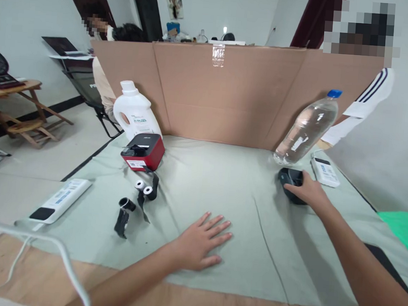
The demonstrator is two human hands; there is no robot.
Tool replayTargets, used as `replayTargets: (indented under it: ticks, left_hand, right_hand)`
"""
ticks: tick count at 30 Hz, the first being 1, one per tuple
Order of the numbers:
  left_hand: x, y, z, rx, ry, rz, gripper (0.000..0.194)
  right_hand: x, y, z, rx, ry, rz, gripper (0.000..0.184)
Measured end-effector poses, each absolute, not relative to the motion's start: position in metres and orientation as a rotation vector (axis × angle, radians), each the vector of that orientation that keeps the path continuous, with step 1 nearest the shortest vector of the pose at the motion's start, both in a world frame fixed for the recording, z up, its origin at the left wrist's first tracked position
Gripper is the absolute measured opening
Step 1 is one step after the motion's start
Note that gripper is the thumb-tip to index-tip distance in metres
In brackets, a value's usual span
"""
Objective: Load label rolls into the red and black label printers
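My left hand lies flat on the pale green cloth, fingers spread and holding nothing. At the right, my right hand is closed around a small black box-shaped device, thumb on its near side. The device rests on or just above the cloth; its underside is hidden. Left of my hands stands a red and black box-shaped device with a white label on its front. Near it lie small white rolls with black strips, and a black roll with a loose tail.
A cardboard screen stands across the back. A white jug and a tilted clear bottle lean against it. White power strips lie at both sides. A white cable crosses the lower left. People sit behind the screen.
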State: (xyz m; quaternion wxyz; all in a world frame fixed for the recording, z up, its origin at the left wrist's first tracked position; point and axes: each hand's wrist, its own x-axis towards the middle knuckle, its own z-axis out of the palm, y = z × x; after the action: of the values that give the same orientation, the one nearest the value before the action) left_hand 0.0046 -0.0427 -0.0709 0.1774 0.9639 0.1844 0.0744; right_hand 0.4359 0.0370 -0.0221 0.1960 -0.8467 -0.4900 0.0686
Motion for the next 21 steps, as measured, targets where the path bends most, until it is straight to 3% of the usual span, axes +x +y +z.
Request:
replayTargets:
  ticks: [3,11,18,21]
  left_hand:
    - [0.002,-0.049,-0.066,2.718,0.527,0.189,0.074]
    - [-0.003,-0.061,-0.055,2.659,0.373,0.162,0.074]
    - [-0.011,-0.058,-0.057,2.549,0.354,0.266,0.072]
    - [-0.015,-0.053,-0.057,2.487,0.359,0.387,0.049]
  right_hand:
    - [0.363,0.032,-0.010,-2.263,-1.504,0.261,0.105]
    - [0.162,0.035,0.007,-2.319,-1.846,0.410,0.094]
    - [0.145,0.034,-0.001,-2.387,-1.755,0.524,0.109]
    - [0.171,0.037,0.003,-2.293,-1.735,0.550,0.111]
